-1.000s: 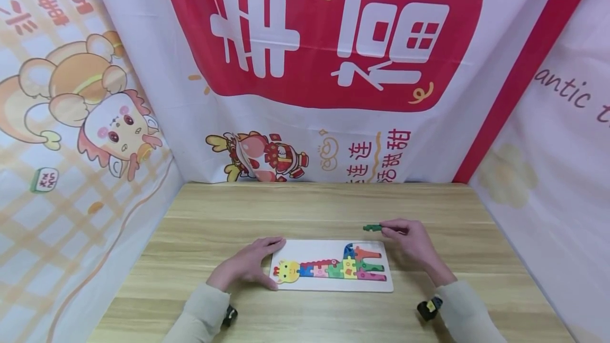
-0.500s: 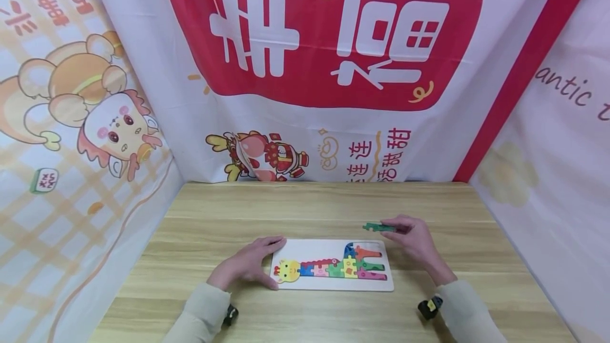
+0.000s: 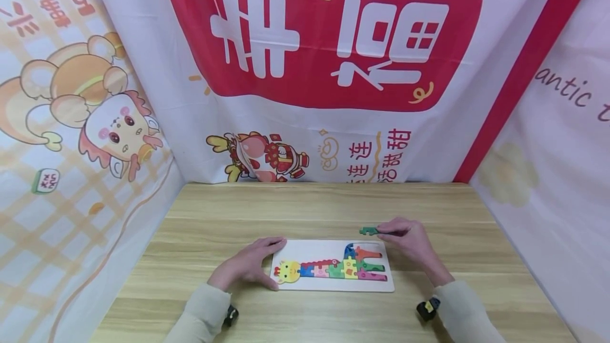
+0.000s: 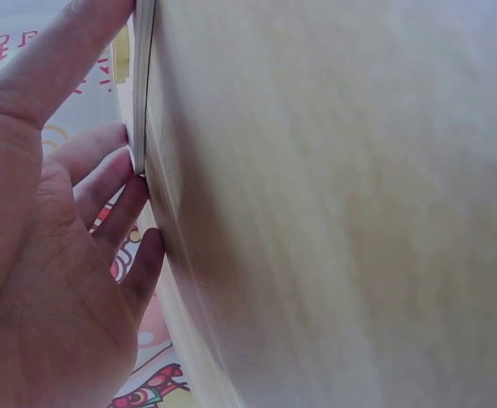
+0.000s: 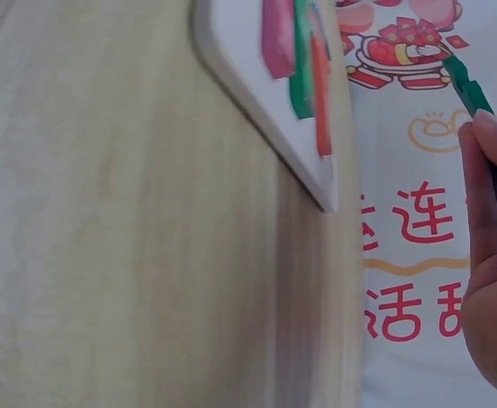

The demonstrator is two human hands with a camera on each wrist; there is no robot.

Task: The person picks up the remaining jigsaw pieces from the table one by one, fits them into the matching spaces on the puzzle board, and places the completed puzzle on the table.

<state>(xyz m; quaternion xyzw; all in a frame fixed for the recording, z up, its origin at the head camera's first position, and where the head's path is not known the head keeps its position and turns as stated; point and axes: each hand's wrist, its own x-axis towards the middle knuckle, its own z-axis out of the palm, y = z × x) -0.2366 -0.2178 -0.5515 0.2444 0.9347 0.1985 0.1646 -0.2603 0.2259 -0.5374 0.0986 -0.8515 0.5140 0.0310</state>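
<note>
A white puzzle board (image 3: 310,250) lies on the table, with colourful jigsaw pieces forming a giraffe (image 3: 321,270). At its left end rests my left hand (image 3: 248,264), thumb by the near corner and fingers by the far one. The left wrist view shows fairly straight fingers (image 4: 112,178) touching the board's edge (image 4: 144,93). Beyond the board's far right corner, my right hand (image 3: 411,237) pinches a green puzzle piece (image 3: 368,231) between thumb and fingers, above the table. In the right wrist view this green piece (image 5: 467,85) sticks out past the fingertips, its other end partly covered.
The wooden table (image 3: 305,316) extends around the board on all sides. Printed cloth hangs behind it (image 3: 305,144) and along the left (image 3: 143,226) and right (image 3: 534,237) sides. Each wrist carries a small black camera, such as the right one (image 3: 428,308).
My right hand, still pinching the green piece, has turned a little, and the piece has shifted slightly left and nearer the board. My left hand and the board have stayed in place.
</note>
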